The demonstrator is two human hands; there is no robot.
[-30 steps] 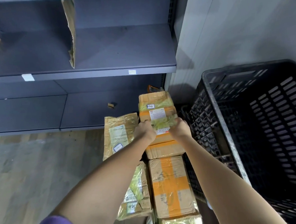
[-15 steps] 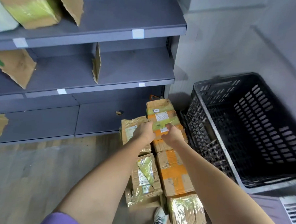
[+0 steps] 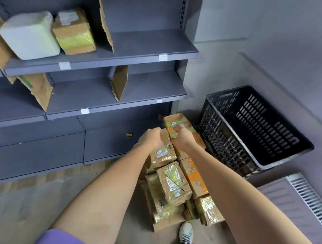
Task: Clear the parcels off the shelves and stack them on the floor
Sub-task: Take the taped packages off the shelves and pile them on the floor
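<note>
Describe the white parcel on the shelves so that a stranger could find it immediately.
Look at the grey shelving unit and its highest visible shelf. Near its left end stands the white parcel, pressed against a brown cardboard box with yellow-green tape. It alone is plain white, with rounded corners.

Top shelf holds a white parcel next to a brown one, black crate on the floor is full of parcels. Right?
Not quite. The head view shows the black crate empty. The white parcel does sit beside the brown parcel on the top shelf.
</note>
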